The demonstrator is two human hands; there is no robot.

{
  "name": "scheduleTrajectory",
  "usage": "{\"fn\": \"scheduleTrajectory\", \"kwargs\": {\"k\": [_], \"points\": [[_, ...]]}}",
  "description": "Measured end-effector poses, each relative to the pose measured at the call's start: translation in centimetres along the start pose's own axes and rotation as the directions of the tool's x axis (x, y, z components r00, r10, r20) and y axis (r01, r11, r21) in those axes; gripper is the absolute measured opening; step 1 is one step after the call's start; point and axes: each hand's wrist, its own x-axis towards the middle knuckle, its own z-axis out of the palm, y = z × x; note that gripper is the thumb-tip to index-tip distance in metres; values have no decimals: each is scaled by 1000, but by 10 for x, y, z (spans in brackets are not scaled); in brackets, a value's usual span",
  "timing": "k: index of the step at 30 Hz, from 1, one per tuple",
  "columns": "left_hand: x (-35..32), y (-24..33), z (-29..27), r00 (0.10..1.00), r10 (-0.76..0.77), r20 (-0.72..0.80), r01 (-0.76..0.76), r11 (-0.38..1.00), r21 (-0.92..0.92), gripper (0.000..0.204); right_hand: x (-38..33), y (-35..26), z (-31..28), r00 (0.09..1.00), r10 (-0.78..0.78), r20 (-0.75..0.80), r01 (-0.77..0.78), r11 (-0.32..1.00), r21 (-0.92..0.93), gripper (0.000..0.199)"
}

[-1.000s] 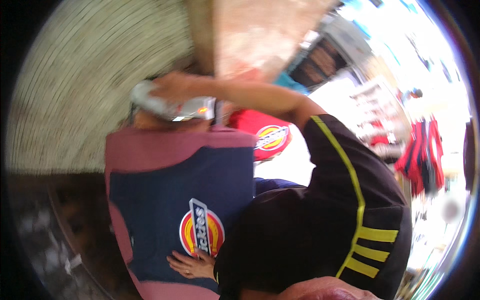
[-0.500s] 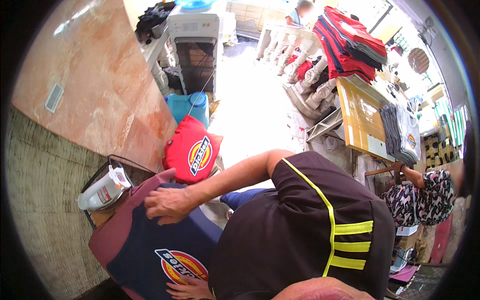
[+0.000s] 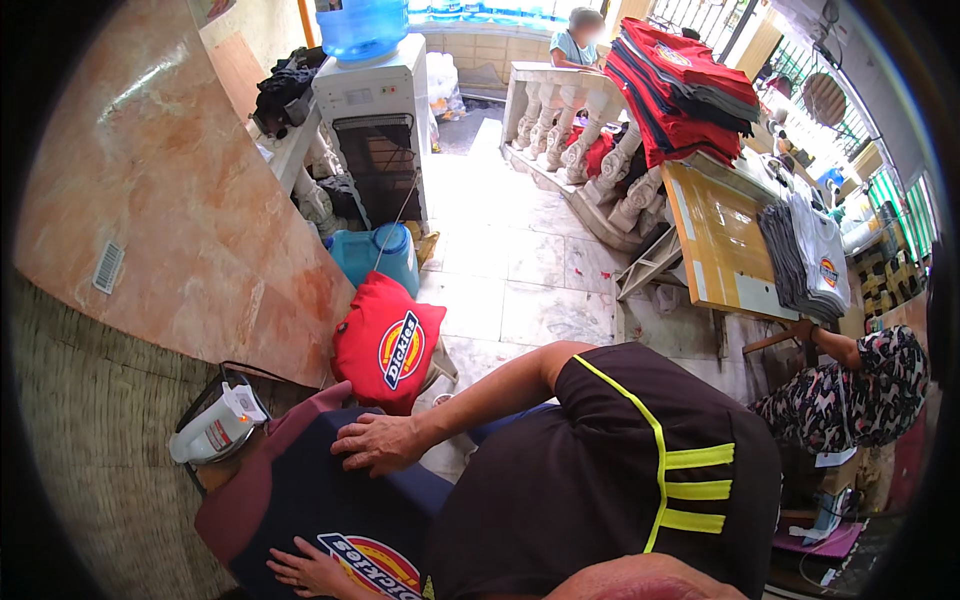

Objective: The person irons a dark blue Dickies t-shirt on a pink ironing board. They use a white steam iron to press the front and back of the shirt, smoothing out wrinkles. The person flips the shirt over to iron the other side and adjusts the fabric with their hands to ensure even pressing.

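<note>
The right hand (image 3: 382, 443) is pressing flat and open on the navy shirt (image 3: 320, 500) spread over the desk, while the left hand (image 3: 310, 572) is lying open at its near hem. Uneven pressing could be wrinkling the print, and the iron (image 3: 212, 430) sitting just beside could scorch the fabric.

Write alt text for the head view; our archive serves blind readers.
Both hands press flat on a navy shirt spread over a board: right hand near the top, left hand by its round logo. A red shirt and an iron lie beyond.
</note>
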Motion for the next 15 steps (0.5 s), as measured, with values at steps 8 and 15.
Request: {"fn": "scheduleTrajectory", "kwargs": {"k": [8, 15], "points": [[27, -13, -7, 975, -95, -201, 54, 978, -201, 80, 8, 28, 0, 995, -99, -20, 101, 992, 79, 50], [42, -2, -11, 959, -189, -210, 136, 960, -244, 74, 23, 75, -4, 971, -224, 83, 207, 964, 168, 39]]}}
